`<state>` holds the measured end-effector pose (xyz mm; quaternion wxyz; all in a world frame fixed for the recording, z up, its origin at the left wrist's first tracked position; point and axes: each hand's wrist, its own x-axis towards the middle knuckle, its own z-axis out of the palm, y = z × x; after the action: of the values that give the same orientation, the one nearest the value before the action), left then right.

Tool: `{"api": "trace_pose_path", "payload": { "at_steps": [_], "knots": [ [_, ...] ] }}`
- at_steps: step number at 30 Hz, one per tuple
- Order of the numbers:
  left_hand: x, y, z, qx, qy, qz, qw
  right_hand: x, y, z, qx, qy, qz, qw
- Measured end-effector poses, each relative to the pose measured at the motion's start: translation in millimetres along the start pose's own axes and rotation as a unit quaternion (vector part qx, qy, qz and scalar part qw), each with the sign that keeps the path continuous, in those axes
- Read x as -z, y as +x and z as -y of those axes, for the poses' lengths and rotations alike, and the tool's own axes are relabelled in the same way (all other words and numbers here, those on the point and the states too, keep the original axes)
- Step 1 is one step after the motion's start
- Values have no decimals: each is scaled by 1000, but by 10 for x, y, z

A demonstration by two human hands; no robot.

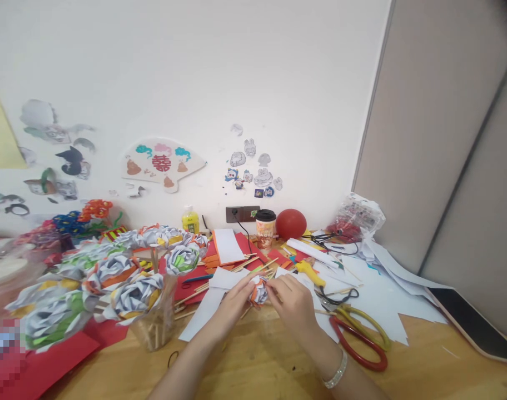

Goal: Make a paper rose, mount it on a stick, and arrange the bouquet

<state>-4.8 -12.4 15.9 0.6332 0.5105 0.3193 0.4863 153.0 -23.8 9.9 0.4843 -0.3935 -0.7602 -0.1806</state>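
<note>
Between both grips [235, 298] [294, 300] curls a paper flower [259, 291].

A wooden desk [245, 366] carries white paper sheets [382, 294], scissors with red and yellow loops [378, 365]. On its left side lies red paper [65, 361], near a clear cup [147, 333] of paper flowers [139, 294].

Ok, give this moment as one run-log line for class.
left hand: holding white-and-orange paper flower; right hand: same flower; nearby: scissors; beyond: lidded cup
</note>
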Motion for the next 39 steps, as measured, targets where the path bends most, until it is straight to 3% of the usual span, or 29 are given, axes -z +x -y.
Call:
{"api": "trace_pose_path", "payload": {
  "at_steps": [8, 16, 27, 39],
  "knots": [
    [-12, 1, -14, 5, 22, 7, 1000, 10, -1, -5, -4, 23, -11, 1000],
    [-25, 1, -23, 3, 39, -7, 999, 1, 16, 15, 15, -22, -3, 1000],
    [4, 24, 40, -1, 10, -3, 1000, -13, -26, 0, -34, -10, -12, 999],
    [30, 39, 64, -7, 36, 13, 999, -50, -22, 0, 19, -60, 0, 998]
  ]
}}
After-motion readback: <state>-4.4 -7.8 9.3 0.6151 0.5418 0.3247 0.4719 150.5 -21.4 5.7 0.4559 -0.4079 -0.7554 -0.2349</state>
